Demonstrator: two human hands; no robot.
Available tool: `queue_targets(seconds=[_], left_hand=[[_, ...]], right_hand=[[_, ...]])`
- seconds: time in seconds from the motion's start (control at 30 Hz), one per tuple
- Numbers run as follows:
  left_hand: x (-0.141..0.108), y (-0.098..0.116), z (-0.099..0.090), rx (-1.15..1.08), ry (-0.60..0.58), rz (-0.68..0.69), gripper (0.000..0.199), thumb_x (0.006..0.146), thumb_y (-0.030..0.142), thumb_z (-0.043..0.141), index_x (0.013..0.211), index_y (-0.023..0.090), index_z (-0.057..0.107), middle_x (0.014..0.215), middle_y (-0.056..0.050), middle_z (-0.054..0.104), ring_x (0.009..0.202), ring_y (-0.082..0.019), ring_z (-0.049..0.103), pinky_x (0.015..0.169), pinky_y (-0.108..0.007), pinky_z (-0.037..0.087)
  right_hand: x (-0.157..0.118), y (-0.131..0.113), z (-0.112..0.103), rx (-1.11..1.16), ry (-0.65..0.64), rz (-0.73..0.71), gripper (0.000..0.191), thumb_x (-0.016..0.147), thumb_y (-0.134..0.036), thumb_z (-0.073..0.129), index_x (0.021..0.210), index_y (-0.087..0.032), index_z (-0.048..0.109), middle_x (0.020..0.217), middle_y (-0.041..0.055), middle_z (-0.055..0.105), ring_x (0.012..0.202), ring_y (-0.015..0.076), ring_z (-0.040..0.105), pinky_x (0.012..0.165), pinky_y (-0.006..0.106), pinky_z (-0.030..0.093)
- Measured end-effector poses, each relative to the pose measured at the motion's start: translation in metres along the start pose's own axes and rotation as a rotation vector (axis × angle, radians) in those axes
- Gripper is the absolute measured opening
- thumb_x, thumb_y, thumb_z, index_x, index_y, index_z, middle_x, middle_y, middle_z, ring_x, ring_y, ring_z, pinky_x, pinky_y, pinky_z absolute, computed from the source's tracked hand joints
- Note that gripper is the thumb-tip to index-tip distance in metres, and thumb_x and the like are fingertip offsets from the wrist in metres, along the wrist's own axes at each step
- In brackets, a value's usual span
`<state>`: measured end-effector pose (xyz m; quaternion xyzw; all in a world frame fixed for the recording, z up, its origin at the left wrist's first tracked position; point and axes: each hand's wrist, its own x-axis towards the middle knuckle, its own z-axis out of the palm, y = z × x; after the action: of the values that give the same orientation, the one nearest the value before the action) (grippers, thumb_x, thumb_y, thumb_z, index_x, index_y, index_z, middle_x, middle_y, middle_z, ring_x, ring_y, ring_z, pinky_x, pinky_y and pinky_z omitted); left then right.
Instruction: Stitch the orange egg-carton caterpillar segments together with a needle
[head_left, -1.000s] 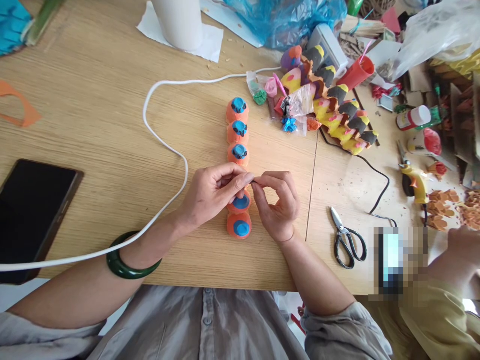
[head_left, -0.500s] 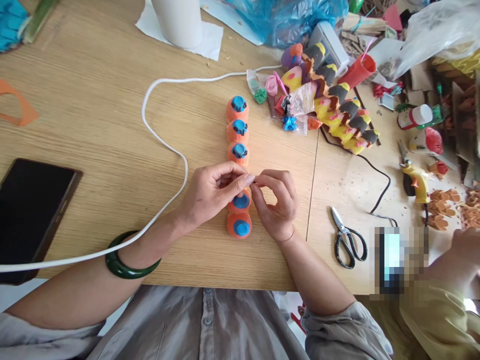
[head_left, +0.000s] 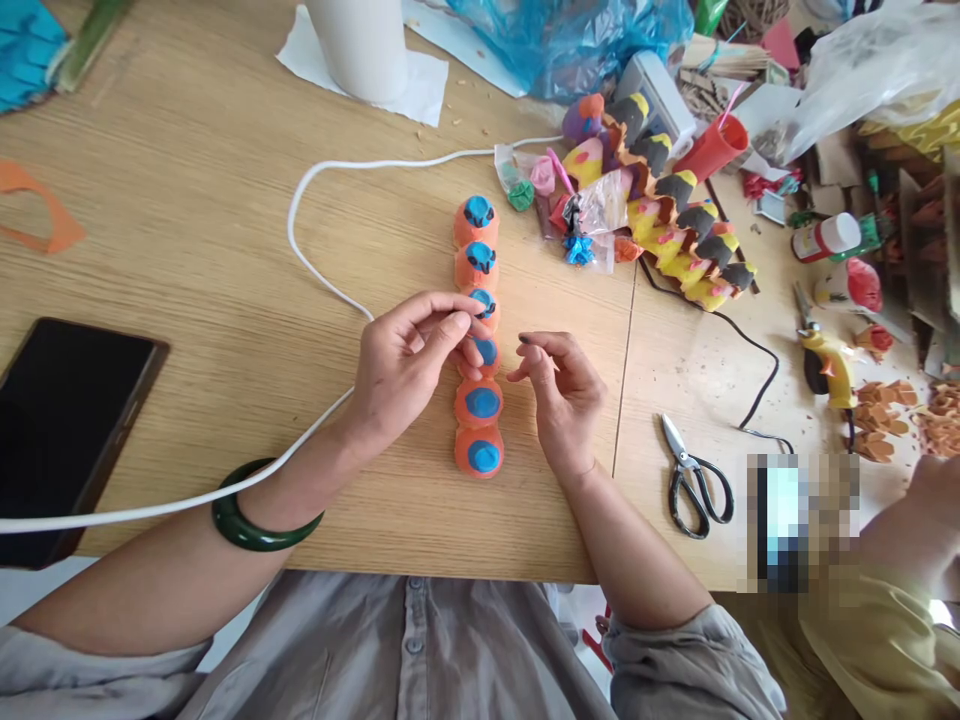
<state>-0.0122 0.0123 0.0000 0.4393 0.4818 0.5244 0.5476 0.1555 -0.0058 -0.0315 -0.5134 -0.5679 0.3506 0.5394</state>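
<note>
Near edge of worktop: green bangle on the left forearm, white cable passing across it. Dark phone lies flat to the left; black-handled scissors to the right, blades pointing away. Another person's hand at the right edge.

Middle: orange strip of six domes with blue tops, lying lengthwise away from the body, between and partly beneath the hands. Three farthest tops carry dark marks. Left hand over the third and fourth domes, grip narrow; cannot tell if it holds anything. Right hand just right of the strip, grip narrow, dark bit at the index fingertip; cannot tell if pinched.

Farther: small plastic packets, painted ridged piece, tilted red cup. Far side: white cylinder on white paper, blue plastic bag.
</note>
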Motion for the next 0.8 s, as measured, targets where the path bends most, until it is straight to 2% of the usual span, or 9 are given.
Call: queue_targets(seconds=[0.07,0.13,0.27,0.4,0.5,0.63,0.73,0.8], left_hand=[[0.0009,-0.0013,-0.0005,-0.048,0.009,-0.024,0.011,0.091,0.026,0.064,0.094,0.019,0.073,0.082,-0.002,0.070,0.061,-0.012,0.061,0.055,-0.025,0.055],[0.0026,-0.0015,-0.0005,-0.088,0.030,-0.063,0.009,0.088,0.023,0.062,0.087,0.020,0.071,0.075,0.000,0.064,0.056,-0.011,0.053,0.049,-0.024,0.047],[0.0065,0.0006,0.0010,-0.143,0.056,-0.146,0.007,0.084,0.023,0.062,0.082,0.020,0.068,0.065,0.003,0.051,0.049,-0.008,0.040,0.044,-0.022,0.036],[0.0086,0.0017,0.0023,-0.144,0.078,-0.164,0.006,0.082,0.023,0.063,0.082,0.019,0.067,0.062,0.005,0.047,0.047,-0.007,0.037,0.043,-0.021,0.033],[0.0094,-0.0008,0.0017,-0.178,0.090,-0.162,0.005,0.081,0.021,0.062,0.081,0.018,0.066,0.062,0.004,0.050,0.047,-0.007,0.039,0.042,-0.021,0.035],[0.0100,-0.0047,-0.0001,-0.258,0.056,-0.154,0.006,0.080,0.017,0.058,0.075,0.019,0.062,0.069,0.001,0.057,0.048,-0.008,0.046,0.043,-0.022,0.039],[0.0101,-0.0040,-0.0009,-0.305,0.052,-0.193,0.009,0.080,0.021,0.057,0.071,0.020,0.058,0.069,0.000,0.056,0.048,-0.008,0.045,0.042,-0.022,0.036],[0.0103,-0.0023,-0.0011,-0.302,0.085,-0.230,0.016,0.083,0.024,0.058,0.068,0.020,0.055,0.064,0.002,0.051,0.045,-0.007,0.039,0.040,-0.021,0.031]], right_hand=[[0.0015,-0.0005,0.0004,0.055,0.015,0.024,0.014,0.096,-0.038,0.072,0.098,-0.023,0.072,0.093,0.0003,0.069,0.077,0.0111,0.067,0.061,0.022,0.058],[0.0027,-0.0029,0.0001,0.087,0.015,0.024,0.018,0.095,-0.038,0.074,0.088,-0.022,0.069,0.083,-0.0024,0.066,0.070,0.0094,0.065,0.058,0.021,0.056],[0.0043,-0.0080,-0.0012,0.038,-0.051,0.070,0.042,0.103,-0.045,0.062,0.068,-0.020,0.060,0.061,-0.0048,0.059,0.054,0.0078,0.060,0.053,0.022,0.050],[0.0062,-0.0062,-0.0018,0.044,-0.003,0.100,0.039,0.093,-0.057,0.071,0.080,-0.021,0.066,0.065,-0.0055,0.062,0.052,0.0087,0.061,0.049,0.023,0.050],[0.0072,-0.0035,-0.0024,0.033,-0.019,0.140,0.047,0.098,-0.058,0.063,0.069,-0.021,0.062,0.054,-0.0066,0.054,0.046,0.0077,0.057,0.046,0.022,0.047],[0.0078,-0.0016,-0.0033,0.082,0.008,0.136,0.040,0.091,-0.059,0.073,0.079,-0.021,0.067,0.059,-0.0068,0.057,0.049,0.0084,0.060,0.048,0.022,0.050],[0.0080,-0.0010,-0.0040,0.122,-0.013,0.184,0.044,0.094,-0.059,0.069,0.072,-0.021,0.065,0.054,-0.0076,0.051,0.045,0.0080,0.056,0.045,0.022,0.047],[0.0082,-0.0009,-0.0044,0.111,0.002,0.191,0.043,0.091,-0.060,0.072,0.075,-0.021,0.066,0.056,-0.0072,0.053,0.047,0.0084,0.056,0.044,0.022,0.047]])
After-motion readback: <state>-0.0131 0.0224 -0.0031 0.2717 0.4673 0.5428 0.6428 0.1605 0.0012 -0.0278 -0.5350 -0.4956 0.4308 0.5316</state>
